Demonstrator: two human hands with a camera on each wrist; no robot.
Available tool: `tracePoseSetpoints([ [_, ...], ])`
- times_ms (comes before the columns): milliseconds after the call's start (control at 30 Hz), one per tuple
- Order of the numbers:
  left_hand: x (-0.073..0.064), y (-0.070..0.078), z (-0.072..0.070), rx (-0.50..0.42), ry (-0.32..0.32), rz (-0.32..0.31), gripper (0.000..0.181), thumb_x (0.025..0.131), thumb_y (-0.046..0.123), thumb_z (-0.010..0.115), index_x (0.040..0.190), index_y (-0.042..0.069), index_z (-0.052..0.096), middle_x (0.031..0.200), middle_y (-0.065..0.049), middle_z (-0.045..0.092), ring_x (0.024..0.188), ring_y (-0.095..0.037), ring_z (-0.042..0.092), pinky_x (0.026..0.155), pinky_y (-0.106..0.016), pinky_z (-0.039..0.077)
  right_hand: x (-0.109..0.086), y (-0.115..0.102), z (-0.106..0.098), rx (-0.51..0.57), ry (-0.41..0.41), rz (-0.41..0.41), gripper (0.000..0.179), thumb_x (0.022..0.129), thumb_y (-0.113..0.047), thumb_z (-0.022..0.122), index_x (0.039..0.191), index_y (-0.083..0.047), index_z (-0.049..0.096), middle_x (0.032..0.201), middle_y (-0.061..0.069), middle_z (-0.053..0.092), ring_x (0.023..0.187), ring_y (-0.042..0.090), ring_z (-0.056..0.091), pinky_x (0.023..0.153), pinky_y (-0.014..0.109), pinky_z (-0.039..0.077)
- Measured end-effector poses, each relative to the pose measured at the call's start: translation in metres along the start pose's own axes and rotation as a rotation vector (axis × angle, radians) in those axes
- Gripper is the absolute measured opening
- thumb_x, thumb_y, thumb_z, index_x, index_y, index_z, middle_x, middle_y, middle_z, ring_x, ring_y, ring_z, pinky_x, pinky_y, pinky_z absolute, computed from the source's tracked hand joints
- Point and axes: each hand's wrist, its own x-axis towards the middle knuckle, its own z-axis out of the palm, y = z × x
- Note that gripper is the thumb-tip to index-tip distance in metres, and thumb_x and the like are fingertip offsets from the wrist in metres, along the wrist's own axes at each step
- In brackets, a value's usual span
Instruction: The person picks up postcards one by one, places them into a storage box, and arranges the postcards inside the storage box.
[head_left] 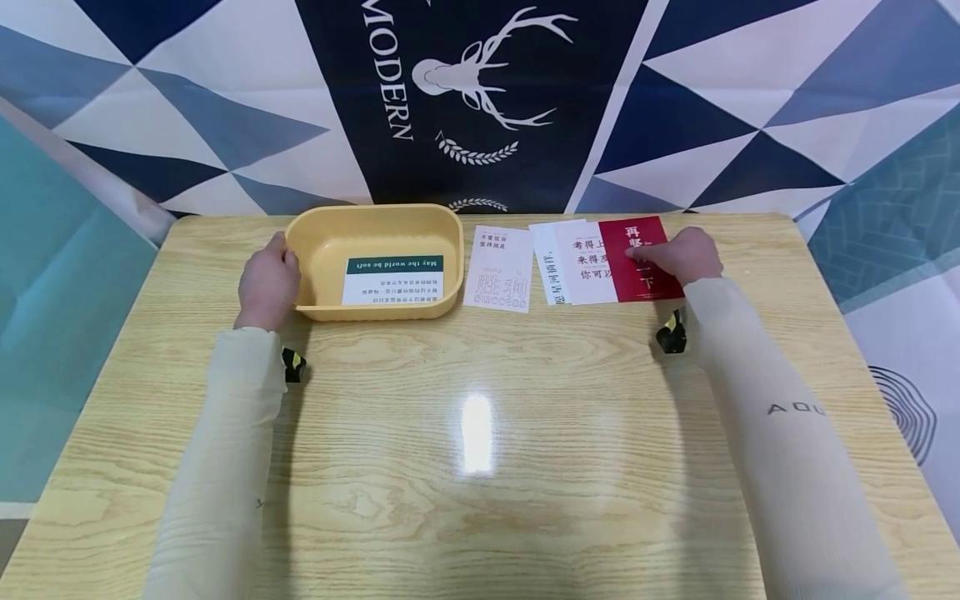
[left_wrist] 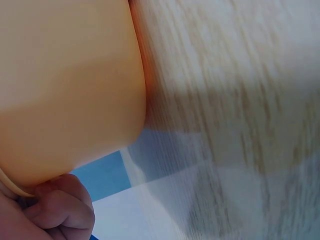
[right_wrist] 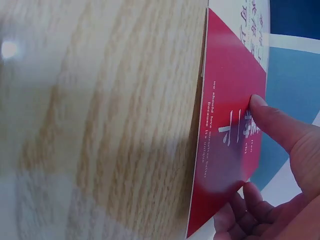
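My left hand (head_left: 268, 283) grips the left rim of a yellow plastic basket (head_left: 375, 312); in the left wrist view its curled fingers (left_wrist: 65, 202) are at the basket's edge. Inside the basket lies a white card with a green band (head_left: 393, 282). At the right, my right hand (head_left: 686, 257) pinches a red card with white characters (head_left: 641, 279), thumb on top and fingers beneath its edge. The red card overlaps a white card with red characters (head_left: 591, 283), which partly covers another white card (head_left: 551, 265). Beside the basket lies a pale card with outlined characters (head_left: 497, 268).
The wooden table (head_left: 465, 517) carries everything. A patterned cloth with a deer head (head_left: 480, 83) hangs along the table's back edge. Small black and yellow pieces (head_left: 672, 333) show at both wrists.
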Motion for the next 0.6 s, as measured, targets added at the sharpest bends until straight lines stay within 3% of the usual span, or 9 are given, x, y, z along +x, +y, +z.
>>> tracePoseSetpoints([
  [233, 0.0004, -0.0006, 0.0001, 0.001, -0.001, -0.003, 0.041, 0.1, 0.017, 0.026, 0.134, 0.0, 0.041, 0.104, -0.03, 0.057, 0.087, -0.04, 0.054, 0.073, -0.052, 0.042, 0.0047, 0.0055, -0.0006, 0.073, -0.01, 0.005, 0.093, 0.08, -0.052, 0.064, 0.142, 0.006, 0.027, 0.137, 0.026, 0.039, 0.12, 0.038, 0.039, 0.101, 0.047, 0.042],
  [367, -0.0002, -0.0001, -0.0001, -0.002, 0.0, 0.002, 0.041, 0.1, 0.016, 0.027, 0.134, -0.001, 0.041, 0.105, -0.03, 0.057, 0.089, -0.04, 0.054, 0.074, -0.053, 0.042, 0.0048, 0.0068, -0.0033, 0.056, -0.009, 0.013, 0.092, 0.082, -0.052, 0.062, 0.142, 0.007, 0.026, 0.138, 0.027, 0.037, 0.122, 0.039, 0.038, 0.101, 0.047, 0.041],
  [600, -0.0003, 0.0008, -0.0009, -0.002, -0.009, -0.005, 0.043, 0.1, 0.017, 0.026, 0.138, -0.001, 0.039, 0.108, -0.031, 0.057, 0.091, -0.041, 0.054, 0.075, -0.053, 0.042, 0.0082, 0.0106, -0.0065, 0.096, 0.02, 0.007, 0.06, 0.093, -0.037, 0.05, 0.138, 0.002, 0.04, 0.135, 0.025, 0.041, 0.109, 0.031, 0.043, 0.086, 0.038, 0.045],
])
